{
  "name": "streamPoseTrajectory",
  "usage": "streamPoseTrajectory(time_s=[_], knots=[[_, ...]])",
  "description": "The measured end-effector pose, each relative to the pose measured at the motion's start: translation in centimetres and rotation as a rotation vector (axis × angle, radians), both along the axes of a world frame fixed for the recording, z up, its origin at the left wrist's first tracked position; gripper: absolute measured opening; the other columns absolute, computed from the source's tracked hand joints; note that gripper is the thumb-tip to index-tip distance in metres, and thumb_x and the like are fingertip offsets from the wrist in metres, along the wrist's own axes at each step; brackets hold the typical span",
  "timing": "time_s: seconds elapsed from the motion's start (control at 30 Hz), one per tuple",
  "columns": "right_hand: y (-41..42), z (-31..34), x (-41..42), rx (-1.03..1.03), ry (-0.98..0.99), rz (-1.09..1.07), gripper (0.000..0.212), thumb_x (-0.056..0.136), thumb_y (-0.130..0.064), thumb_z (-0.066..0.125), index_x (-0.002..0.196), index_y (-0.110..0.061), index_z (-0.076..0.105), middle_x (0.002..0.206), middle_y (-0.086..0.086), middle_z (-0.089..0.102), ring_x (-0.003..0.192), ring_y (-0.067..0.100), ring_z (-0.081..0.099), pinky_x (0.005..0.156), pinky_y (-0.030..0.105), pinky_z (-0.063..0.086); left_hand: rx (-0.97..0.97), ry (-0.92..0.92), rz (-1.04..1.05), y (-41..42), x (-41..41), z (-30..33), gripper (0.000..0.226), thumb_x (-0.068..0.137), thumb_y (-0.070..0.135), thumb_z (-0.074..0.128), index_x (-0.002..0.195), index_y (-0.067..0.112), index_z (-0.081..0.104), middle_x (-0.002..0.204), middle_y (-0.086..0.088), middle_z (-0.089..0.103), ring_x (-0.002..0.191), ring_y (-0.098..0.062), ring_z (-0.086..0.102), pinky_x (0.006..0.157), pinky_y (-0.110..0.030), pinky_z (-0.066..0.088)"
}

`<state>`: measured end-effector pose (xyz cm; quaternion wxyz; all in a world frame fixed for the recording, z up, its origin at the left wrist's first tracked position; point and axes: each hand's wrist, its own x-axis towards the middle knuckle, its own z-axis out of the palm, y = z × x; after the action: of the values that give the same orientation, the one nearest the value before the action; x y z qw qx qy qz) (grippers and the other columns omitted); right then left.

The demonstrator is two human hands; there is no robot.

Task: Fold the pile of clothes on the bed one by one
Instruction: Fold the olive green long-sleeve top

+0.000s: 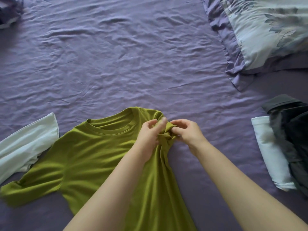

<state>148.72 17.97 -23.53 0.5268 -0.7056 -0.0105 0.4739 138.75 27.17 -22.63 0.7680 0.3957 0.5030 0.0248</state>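
Green shirt (pixel 93 157) lies front-up on the bed (pixel 116 64), nearest the camera, neckline pointing away, one sleeve spread flat toward the lower left. The other sleeve is bunched up at the shirt's right shoulder, between both hands. Left hand (pixel 149 135) lies over the shoulder area, fingers curled into the bunched cloth; its grip has hold of the sleeve fabric, fingertips a bit blurred. Right hand (pixel 187 130) sits just beside it on the far side of the bunch, thumb and fingers pinching the sleeve end, so that grip is closed on the shirt too. Both forearms come in from the bottom edge, the left one crossing over the shirt body.

Left of the shirt, touching its sleeve area: a pale white garment (pixel 25 147), laid flat. Right edge: a folded white piece (pixel 270 152) with dark grey clothes (pixel 290 135) stacked partly over it, well apart from the shirt. Purple sheet is wrinkled across the middle. Far right: a pillow (pixel 260 35) with a purple frill and pale flower print. Far left corner: a small heap of dark and light cloth (pixel 8 12), cut off by the frame.
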Motion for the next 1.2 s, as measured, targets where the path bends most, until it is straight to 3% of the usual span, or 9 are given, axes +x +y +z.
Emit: streamPoseTrajectory(time_s=[0.13,0.27,0.43,0.57,0.7,0.77,1.0,1.1,1.2], knots=[[-0.2,0.3,0.6,0.045,0.117,-0.179,0.018,0.090,0.002,0.053,0.086,-0.014,0.061,0.072,0.000,0.064,0.058,0.008,0.061,0.049,0.019,0.051,0.231,-0.010,-0.124,-0.5,-0.6,-0.2,0.041,0.083,-0.001,0.067,0.118,0.017,0.054,0.098,-0.014,0.061,0.080,-0.021,0.064,0.073,-0.033,0.055],[-0.4,0.2,1.3,0.036,0.221,-0.217,0.012,0.091,-0.008,0.057,0.081,-0.015,0.060,0.056,-0.005,0.065,0.050,0.007,0.061,0.050,0.021,0.051,0.438,0.021,-0.250,-0.3,-1.2,-0.5,0.012,0.084,0.012,0.070,0.086,0.021,0.064,0.079,-0.007,0.052,0.070,-0.018,0.052,0.069,-0.032,0.046],[0.3,0.7,1.6,0.017,0.137,0.013,0.018,0.087,-0.031,0.064,0.076,-0.017,0.063,0.069,-0.001,0.063,0.064,0.014,0.057,0.064,0.029,0.043,0.792,0.194,-0.494,-0.5,-0.7,-0.8,0.031,0.072,0.044,0.077,0.098,0.029,0.069,0.107,0.001,0.051,0.104,-0.011,0.050,0.092,-0.027,0.042],[0.4,1.4,2.2,0.069,0.165,0.061,0.023,0.090,-0.033,0.060,0.072,-0.017,0.061,0.060,-0.003,0.063,0.056,0.012,0.058,0.053,0.024,0.044,0.937,0.226,-0.528,0.2,0.5,0.3,0.016,0.079,0.033,0.074,0.091,0.023,0.074,0.097,0.001,0.056,0.099,-0.018,0.054,0.088,-0.029,0.043],[-0.1,1.4,2.1,0.079,-0.046,-0.065,0.006,0.090,-0.021,0.061,0.090,-0.017,0.057,0.076,-0.003,0.057,0.071,0.010,0.055,0.065,0.027,0.047,0.770,0.071,-0.292,1.8,1.6,2.1,0.008,0.081,0.020,0.071,0.075,0.024,0.068,0.077,0.006,0.062,0.075,-0.010,0.059,0.076,-0.027,0.048],[-0.5,1.1,1.2,0.109,-0.098,-0.044,0.015,0.089,-0.019,0.062,0.102,-0.016,0.054,0.087,-0.003,0.057,0.079,0.009,0.056,0.072,0.028,0.048,0.586,-0.035,-0.178,2.2,2.2,3.0,0.008,0.086,0.016,0.067,0.079,0.020,0.067,0.074,0.004,0.066,0.068,-0.008,0.060,0.067,-0.023,0.049],[-1.3,0.9,-0.1,0.235,0.323,-0.284,0.008,0.092,-0.010,0.054,0.090,-0.014,0.061,0.075,0.003,0.067,0.064,0.012,0.063,0.065,0.031,0.052,-0.083,-0.107,0.129,2.3,3.1,3.0,0.023,0.101,0.015,0.036,0.095,0.005,0.057,0.087,-0.011,0.064,0.075,-0.021,0.062,0.071,-0.032,0.050],[-1.9,0.8,0.1,0.354,0.507,-0.367,0.013,0.092,-0.011,0.050,0.094,-0.013,0.063,0.075,0.004,0.070,0.067,0.014,0.065,0.065,0.030,0.056,-0.212,-0.047,0.217,2.0,2.4,2.4,0.030,0.102,0.016,0.034,0.090,0.004,0.058,0.086,-0.010,0.062,0.077,-0.020,0.060,0.071,-0.033,0.048],[-2.1,0.6,-0.2,0.383,0.623,-0.303,0.017,0.083,-0.021,0.058,0.092,-0.014,0.071,0.082,0.003,0.072,0.074,0.014,0.067,0.071,0.030,0.054,-0.208,-0.046,0.214,1.5,1.8,1.9,0.033,0.103,0.014,0.032,0.119,-0.004,0.054,0.110,-0.021,0.060,0.098,-0.030,0.058,0.084,-0.041,0.048]])
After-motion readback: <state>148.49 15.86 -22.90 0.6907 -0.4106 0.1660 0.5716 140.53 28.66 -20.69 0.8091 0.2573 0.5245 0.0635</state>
